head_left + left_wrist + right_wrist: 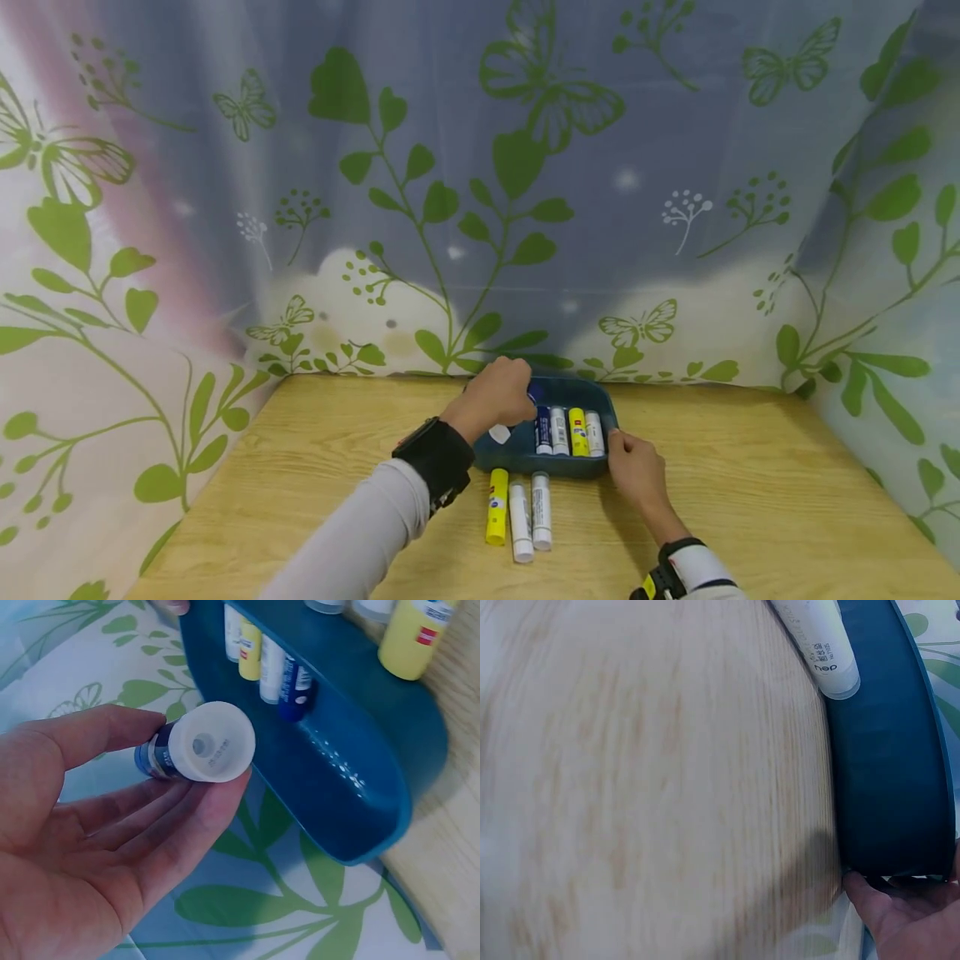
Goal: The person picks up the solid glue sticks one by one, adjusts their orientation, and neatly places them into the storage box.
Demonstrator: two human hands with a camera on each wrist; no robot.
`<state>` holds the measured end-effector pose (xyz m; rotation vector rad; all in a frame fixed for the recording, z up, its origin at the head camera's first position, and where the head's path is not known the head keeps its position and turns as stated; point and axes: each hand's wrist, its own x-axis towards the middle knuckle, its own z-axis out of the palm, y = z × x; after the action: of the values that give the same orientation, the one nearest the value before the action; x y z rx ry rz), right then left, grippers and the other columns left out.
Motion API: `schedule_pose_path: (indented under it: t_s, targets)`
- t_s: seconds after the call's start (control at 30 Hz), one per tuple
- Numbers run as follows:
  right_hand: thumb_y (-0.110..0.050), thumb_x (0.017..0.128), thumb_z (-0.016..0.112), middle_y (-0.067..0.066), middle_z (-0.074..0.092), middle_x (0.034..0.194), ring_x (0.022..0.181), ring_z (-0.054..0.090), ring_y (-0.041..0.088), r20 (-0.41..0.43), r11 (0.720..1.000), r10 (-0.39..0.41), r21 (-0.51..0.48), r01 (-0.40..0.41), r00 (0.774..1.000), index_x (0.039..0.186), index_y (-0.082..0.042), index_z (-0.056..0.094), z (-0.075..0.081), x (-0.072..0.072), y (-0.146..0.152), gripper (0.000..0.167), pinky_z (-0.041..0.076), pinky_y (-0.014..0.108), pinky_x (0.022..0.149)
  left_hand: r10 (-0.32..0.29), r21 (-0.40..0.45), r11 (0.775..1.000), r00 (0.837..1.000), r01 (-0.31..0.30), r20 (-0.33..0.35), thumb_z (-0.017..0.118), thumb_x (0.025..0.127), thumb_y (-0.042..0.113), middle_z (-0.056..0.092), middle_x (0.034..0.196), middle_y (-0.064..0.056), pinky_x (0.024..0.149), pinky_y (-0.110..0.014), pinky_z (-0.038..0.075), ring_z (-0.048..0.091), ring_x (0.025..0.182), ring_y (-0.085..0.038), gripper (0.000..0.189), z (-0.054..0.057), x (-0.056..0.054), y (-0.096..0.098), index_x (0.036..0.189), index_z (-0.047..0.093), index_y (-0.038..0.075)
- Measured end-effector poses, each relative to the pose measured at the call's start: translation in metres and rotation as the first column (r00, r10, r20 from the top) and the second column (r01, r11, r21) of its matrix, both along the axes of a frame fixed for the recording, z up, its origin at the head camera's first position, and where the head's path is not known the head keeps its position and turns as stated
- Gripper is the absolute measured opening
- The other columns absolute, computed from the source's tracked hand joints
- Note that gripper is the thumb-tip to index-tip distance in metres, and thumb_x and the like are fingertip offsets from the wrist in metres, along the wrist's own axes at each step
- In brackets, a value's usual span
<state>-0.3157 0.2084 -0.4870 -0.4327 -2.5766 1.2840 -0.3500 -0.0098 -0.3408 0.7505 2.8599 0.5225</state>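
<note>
My left hand point(498, 393) is over the left part of a dark teal tray point(543, 467). Between its thumb and fingers it pinches a dark blue glue stick point(159, 754), whose round white end faces the wrist camera. Inside the tray a dark blue glue stick point(543, 431), a yellow one point(578, 432) and white ones stand in a row toward the right. My right hand point(637, 471) grips the tray's right end, thumb near the rim; the right wrist view has its fingers point(874, 904) against that end.
On the wooden table point(337, 450), in front of the tray, lie a yellow glue stick point(497, 507) and two white glue sticks point(520, 521). A curtain point(450, 208) printed with leaves and butterflies hangs right behind the tray and along both sides.
</note>
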Motion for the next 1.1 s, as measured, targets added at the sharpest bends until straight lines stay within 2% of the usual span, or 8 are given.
schedule_pose_path:
  t_s: [0.1, 0.2, 0.43, 0.53, 0.67, 0.87, 1.0, 1.1]
  targets:
    - [-0.030, 0.106, 0.045, 0.002, 0.053, 0.068, 0.070, 0.052, 0.023, -0.005, 1.000, 0.006, 0.002, -0.006, 1.000, 0.111, -0.001, 0.074, 0.000, 0.000, 0.000, 0.042, 0.035, 0.030, 0.054, 0.034, 0.036, 0.999, 0.999, -0.033, -0.012, 0.068, 0.096, 0.011, 0.041, 0.066, -0.003, 0.055, -0.030, 0.029, 0.039, 0.054, -0.015, 0.020, 0.000, -0.004, 0.007, 0.081, 0.055, 0.010]
    - [-0.030, 0.107, 0.044, 0.002, 0.052, 0.066, 0.068, 0.051, 0.022, -0.002, 1.000, 0.007, -0.005, -0.007, 1.000, 0.111, 0.000, 0.074, 0.000, 0.000, 0.000, 0.042, 0.035, 0.030, 0.054, 0.074, 0.097, 0.993, 0.997, -0.070, -0.037, 0.069, 0.095, 0.012, 0.042, 0.068, -0.003, 0.053, -0.029, 0.031, 0.041, 0.054, -0.015, 0.014, -0.004, -0.009, 0.013, 0.087, 0.059, 0.007]
    - [-0.029, 0.106, 0.044, 0.010, 0.062, 0.082, 0.079, 0.055, 0.028, -0.007, 1.000, 0.006, 0.025, -0.006, 1.000, 0.126, 0.001, 0.069, -0.001, 0.001, 0.000, 0.044, 0.037, 0.029, 0.058, 0.199, 0.190, 0.964, 0.979, -0.186, -0.054, 0.070, 0.095, 0.014, 0.044, 0.067, -0.002, 0.051, -0.028, 0.032, 0.043, 0.054, -0.014, 0.012, -0.020, -0.022, 0.019, 0.093, 0.062, 0.007]
    - [-0.029, 0.106, 0.044, 0.010, 0.062, 0.080, 0.078, 0.056, 0.028, -0.008, 1.000, 0.005, 0.028, -0.004, 1.000, 0.123, 0.001, 0.071, -0.001, 0.001, 0.000, 0.043, 0.037, 0.029, 0.058, 0.248, 0.233, 0.944, 0.968, -0.232, -0.043, 0.070, 0.094, 0.013, 0.050, 0.066, -0.004, 0.050, -0.027, 0.033, 0.047, 0.054, -0.016, 0.010, -0.029, -0.026, 0.020, 0.094, 0.064, 0.005]
    - [-0.029, 0.106, 0.044, 0.007, 0.059, 0.073, 0.074, 0.055, 0.026, -0.009, 1.000, 0.009, 0.021, -0.009, 1.000, 0.115, 0.000, 0.074, 0.000, 0.002, 0.001, 0.042, 0.037, 0.030, 0.056, 0.321, 0.318, 0.901, 0.947, -0.296, -0.028, 0.071, 0.092, 0.012, 0.062, 0.073, -0.011, 0.048, -0.028, 0.037, 0.056, 0.055, -0.020, 0.014, -0.044, -0.030, 0.023, 0.099, 0.067, 0.001]
    - [-0.029, 0.107, 0.044, 0.014, 0.066, 0.090, 0.082, 0.056, 0.029, -0.003, 0.999, 0.012, 0.033, -0.012, 1.000, 0.126, 0.001, 0.069, 0.002, 0.002, 0.001, 0.044, 0.038, 0.029, 0.060, 0.393, 0.401, 0.844, 0.919, -0.355, -0.014, 0.075, 0.091, 0.015, 0.069, 0.087, -0.017, 0.054, -0.031, 0.051, 0.067, 0.070, -0.026, 0.021, -0.070, -0.031, 0.029, 0.102, 0.069, -0.001]
    - [-0.029, 0.107, 0.044, 0.014, 0.065, 0.087, 0.081, 0.056, 0.030, -0.006, 0.999, 0.012, 0.039, -0.012, 1.000, 0.124, 0.001, 0.071, 0.003, 0.002, 0.000, 0.043, 0.038, 0.030, 0.060, 0.417, 0.434, 0.820, 0.909, -0.373, -0.006, 0.075, 0.090, 0.012, 0.069, 0.081, -0.016, 0.054, -0.031, 0.050, 0.068, 0.068, -0.027, 0.016, -0.083, -0.031, 0.029, 0.095, 0.068, -0.002]
    - [-0.029, 0.107, 0.045, 0.013, 0.065, 0.085, 0.081, 0.057, 0.030, -0.013, 0.999, 0.013, 0.047, -0.013, 1.000, 0.123, 0.001, 0.071, 0.003, 0.002, -0.001, 0.043, 0.039, 0.030, 0.060, 0.433, 0.440, 0.813, 0.901, -0.382, -0.018, 0.076, 0.088, 0.010, 0.066, 0.073, -0.014, 0.051, -0.030, 0.047, 0.065, 0.062, -0.026, 0.014, -0.089, -0.031, 0.028, 0.086, 0.067, 0.000]
